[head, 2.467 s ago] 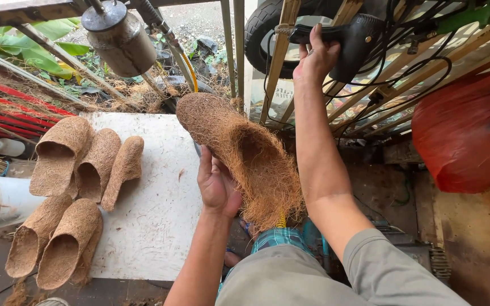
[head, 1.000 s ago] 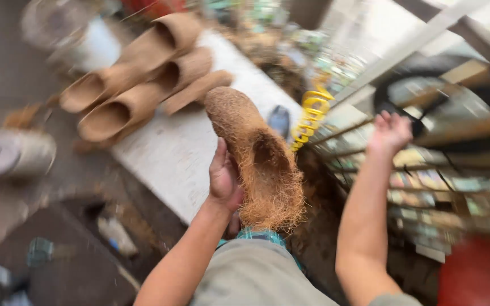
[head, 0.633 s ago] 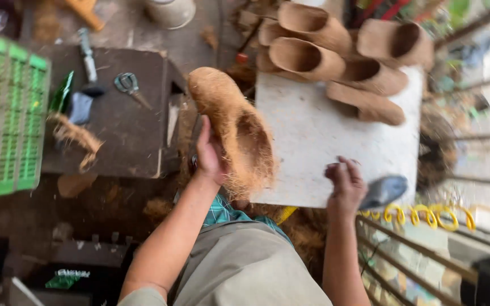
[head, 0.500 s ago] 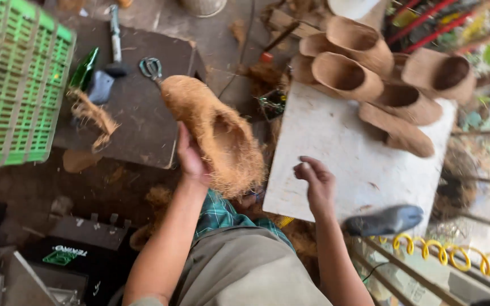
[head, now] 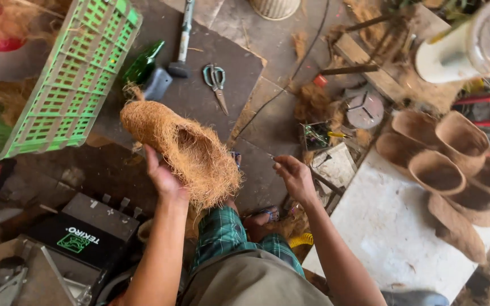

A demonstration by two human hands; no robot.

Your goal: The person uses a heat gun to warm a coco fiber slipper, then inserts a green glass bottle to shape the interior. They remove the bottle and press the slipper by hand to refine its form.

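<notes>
Coconut-fibre pot (head: 185,150), a shaggy boat-shaped shell of tan coir, is being held up in the air above the person's lap, tilted with its hollow facing sideways and its narrow end pointing toward the green crate. Closest in, the left hand (head: 164,178) is gripping the pot from underneath, its grip clamped on the lower edge with the thumb pressing against the fibre wall. Just beside it, apart from the pot, the right hand (head: 295,177) is hovering with its fingers curled together, seemingly pinching something thin that is too small to make out. Below the hands, a knee in green checked cloth (head: 228,238) is showing, and a black tool case (head: 77,235) is lying on the ground to the left. Further out, a white table (head: 392,226) is carrying a cluster of finished fibre pots (head: 443,170) lying on their sides, touching one another. Beyond the held pot, a dark board (head: 199,90) is bearing scissors (head: 216,82), a hammer (head: 181,39) and a green glass bottle (head: 143,62). At the far left, a green plastic crate (head: 69,79) is lying tipped at an angle.
</notes>
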